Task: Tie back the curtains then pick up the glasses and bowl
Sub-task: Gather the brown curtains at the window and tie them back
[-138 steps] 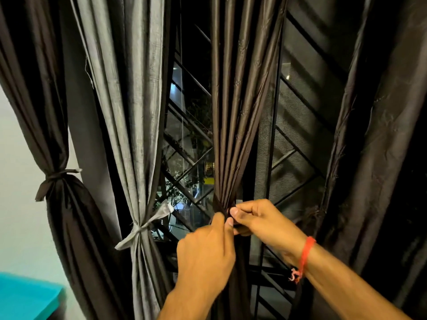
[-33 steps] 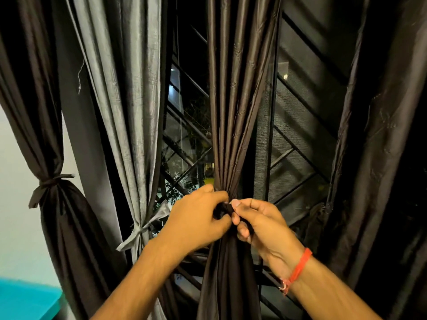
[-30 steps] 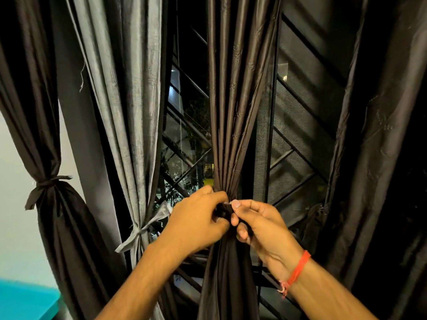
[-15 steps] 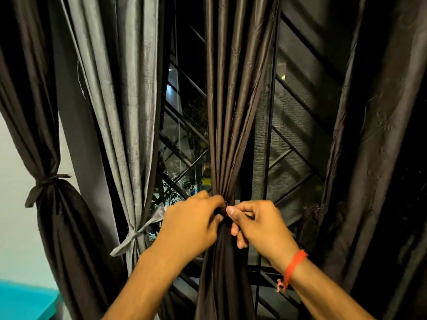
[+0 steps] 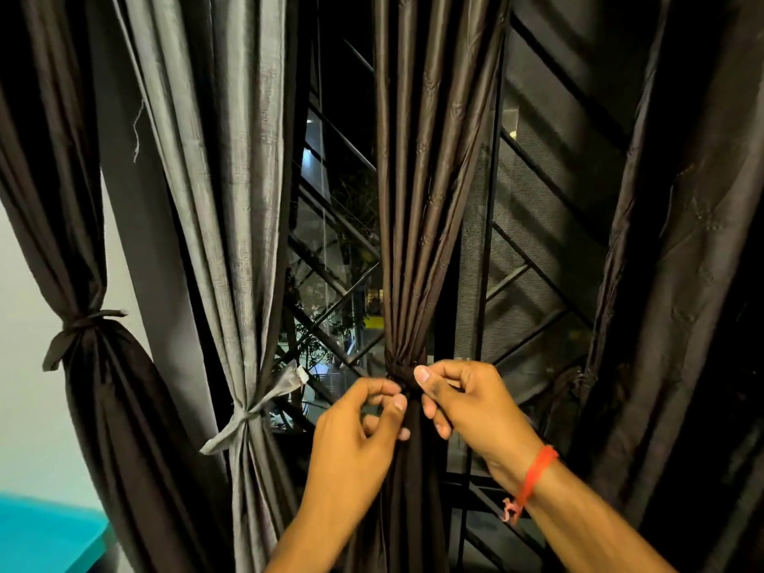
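Hands (image 5: 413,411) pinch knot | glossy brown pleated curtain (image 5: 417,200) cinched

A dark brown curtain (image 5: 417,225) hangs in the middle, gathered into tight pleats at a dark tie (image 5: 407,376); a grey curtain (image 5: 231,225) and another dark curtain (image 5: 82,366) to its left hang already tied back

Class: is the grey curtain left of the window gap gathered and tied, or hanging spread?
Gathered and tied. A grey tie cinches the grey curtain into a narrow waist, with its folds fanning out above and below.
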